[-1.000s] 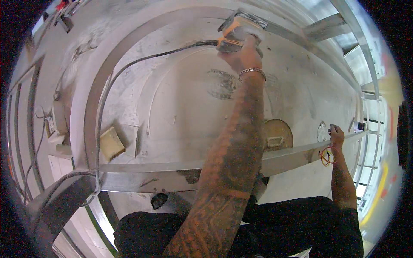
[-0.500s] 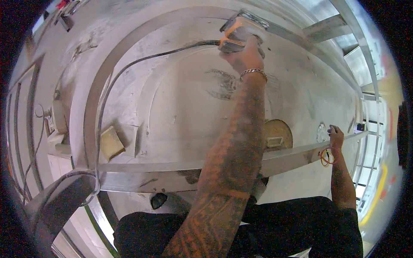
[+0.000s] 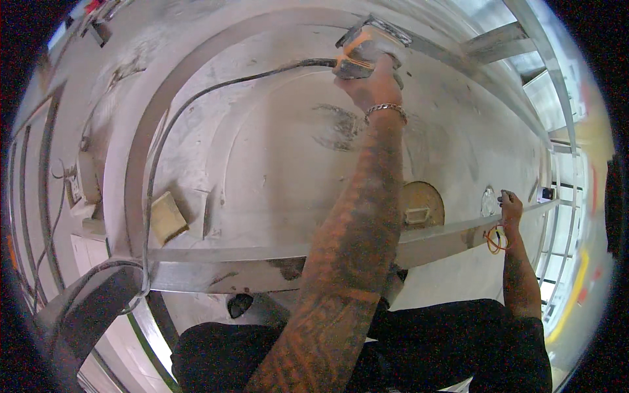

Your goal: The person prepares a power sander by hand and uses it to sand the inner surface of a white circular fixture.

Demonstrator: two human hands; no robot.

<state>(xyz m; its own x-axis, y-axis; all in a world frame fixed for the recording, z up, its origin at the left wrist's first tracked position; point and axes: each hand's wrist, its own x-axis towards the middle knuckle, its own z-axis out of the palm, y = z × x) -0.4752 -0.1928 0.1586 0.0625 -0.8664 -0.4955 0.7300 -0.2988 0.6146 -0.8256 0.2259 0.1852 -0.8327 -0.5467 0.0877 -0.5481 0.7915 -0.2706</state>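
At the far top, my left hand (image 3: 373, 86) is closed around a dusty orange-and-black power sander (image 3: 371, 47), which sits against the grey frame bar. A black cord (image 3: 226, 85) runs from it in a curve to the left. A patterned forearm and a chain bracelet (image 3: 386, 108) lead to that hand. Over on the right, my right hand (image 3: 511, 205) is curled above the near metal rail (image 3: 226, 274), beside a round white disc (image 3: 488, 202). What its fingers hold, if anything, is too small to make out. Thin red and yellow loops (image 3: 496, 239) hang about its wrist.
A yellowish block (image 3: 168, 217) lies against a grey sheet (image 3: 201, 211) at left. Past my left forearm sits a round brown piece (image 3: 424, 205). Metal frame bars (image 3: 501, 40) cross at upper right. The cord loops over the rail's left corner. A dark rounded object (image 3: 240, 305) lies below the rail.
The view has shifted very slightly, so the left-hand frame and cord sit a little further left. Both hands keep their places, the left one still holding the power sander.
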